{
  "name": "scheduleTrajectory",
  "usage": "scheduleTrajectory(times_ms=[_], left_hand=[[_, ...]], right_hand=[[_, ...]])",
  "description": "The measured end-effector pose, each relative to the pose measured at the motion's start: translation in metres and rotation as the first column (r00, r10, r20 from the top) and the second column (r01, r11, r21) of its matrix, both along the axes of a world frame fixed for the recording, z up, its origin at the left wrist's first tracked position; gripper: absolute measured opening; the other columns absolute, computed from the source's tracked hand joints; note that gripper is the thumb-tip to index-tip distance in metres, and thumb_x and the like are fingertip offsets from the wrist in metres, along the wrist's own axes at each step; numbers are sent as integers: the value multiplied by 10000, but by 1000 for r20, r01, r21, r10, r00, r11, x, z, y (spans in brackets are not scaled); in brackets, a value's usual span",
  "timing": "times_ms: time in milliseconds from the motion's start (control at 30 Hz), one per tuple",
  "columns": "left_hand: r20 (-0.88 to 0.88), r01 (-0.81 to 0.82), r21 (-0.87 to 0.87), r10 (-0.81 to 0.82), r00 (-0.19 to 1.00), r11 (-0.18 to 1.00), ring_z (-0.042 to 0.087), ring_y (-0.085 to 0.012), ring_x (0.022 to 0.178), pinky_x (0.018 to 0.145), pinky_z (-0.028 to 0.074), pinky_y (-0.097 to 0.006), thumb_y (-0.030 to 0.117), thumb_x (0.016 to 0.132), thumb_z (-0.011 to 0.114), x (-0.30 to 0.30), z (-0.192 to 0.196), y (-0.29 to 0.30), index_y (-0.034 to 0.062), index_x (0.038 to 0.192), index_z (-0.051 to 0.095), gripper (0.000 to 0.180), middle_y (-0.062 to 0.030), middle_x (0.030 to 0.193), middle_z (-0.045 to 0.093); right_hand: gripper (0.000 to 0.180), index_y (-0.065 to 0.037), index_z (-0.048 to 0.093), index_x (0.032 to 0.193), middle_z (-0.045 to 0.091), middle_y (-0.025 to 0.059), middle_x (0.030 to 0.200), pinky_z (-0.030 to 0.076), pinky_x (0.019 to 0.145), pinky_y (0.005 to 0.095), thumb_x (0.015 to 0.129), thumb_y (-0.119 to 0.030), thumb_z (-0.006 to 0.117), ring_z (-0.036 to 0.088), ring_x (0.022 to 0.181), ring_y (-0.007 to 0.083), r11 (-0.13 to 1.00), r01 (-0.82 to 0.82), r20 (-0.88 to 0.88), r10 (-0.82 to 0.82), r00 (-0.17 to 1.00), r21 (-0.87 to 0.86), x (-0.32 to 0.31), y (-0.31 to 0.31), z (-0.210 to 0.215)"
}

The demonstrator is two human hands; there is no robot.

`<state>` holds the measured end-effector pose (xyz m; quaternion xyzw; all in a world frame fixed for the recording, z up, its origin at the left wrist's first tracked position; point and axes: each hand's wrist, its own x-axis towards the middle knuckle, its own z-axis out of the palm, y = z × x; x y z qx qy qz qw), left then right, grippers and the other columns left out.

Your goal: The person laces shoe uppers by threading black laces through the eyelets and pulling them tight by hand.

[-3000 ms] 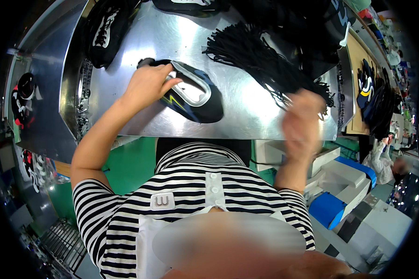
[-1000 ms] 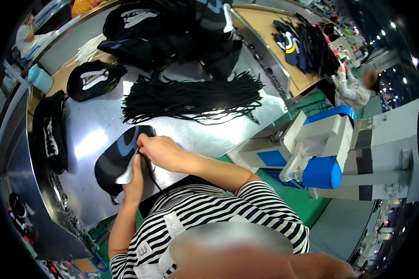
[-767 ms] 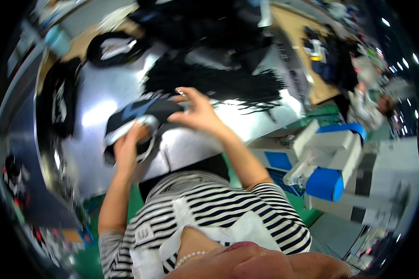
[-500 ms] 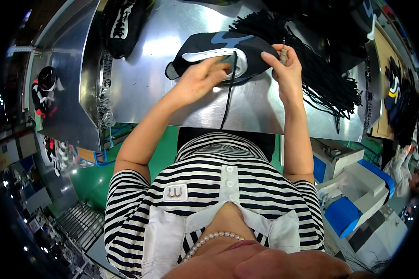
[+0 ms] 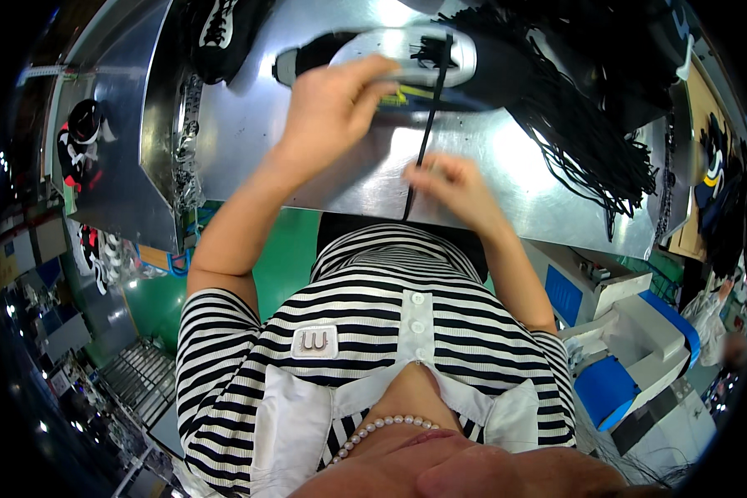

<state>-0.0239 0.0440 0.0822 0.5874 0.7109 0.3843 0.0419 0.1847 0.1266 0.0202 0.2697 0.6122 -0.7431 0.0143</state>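
Observation:
A black shoe upper [image 5: 491,73] with a white-edged lacing panel [image 5: 463,60] lies across the far part of the metal table. From the panel a black shoelace [image 5: 428,133] runs toward me and over the front edge. My left hand [image 5: 328,112] hovers at the near side of the upper, fingers stretched and apart, partly covering it and slightly blurred. Near the front edge my right hand [image 5: 455,189] pinches the lace between thumb and forefinger. Its other fingers are curled and blurred, so whether a tool is in them cannot be made out.
A large bundle of black laces [image 5: 585,153] spreads over the table's right side. Another black shoe with white [image 5: 217,37] sits at the far left, beside a raised metal side panel [image 5: 120,124]. A white and blue machine [image 5: 618,357] stands at the lower right.
My right hand has left the upper's right end and come down to the lace. My left hand has come out of the shoe opening. The upper has shifted away and turned.

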Motion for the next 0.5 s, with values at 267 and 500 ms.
scheduleTrajectory(times_ms=[267,500], left_hand=[[152,0,-305,49,987,953,659,-77,823,723,517,-234,92,919,675,-28,19,-16,28,1119,666,210,-63,871,706],[-108,86,-589,-184,977,803,653,-347,899,776,518,-380,165,897,660,6,-8,-26,75,1206,616,324,-134,988,687]], right_hand=[[143,24,665,907,660,67,870,473,590,256,883,-115,690,620,692,158,846,16,-259,144,955,532,64,-18,6],[91,-23,681,940,609,3,685,395,527,230,902,-105,675,485,550,54,897,342,-299,-257,919,281,-8,36,24]])
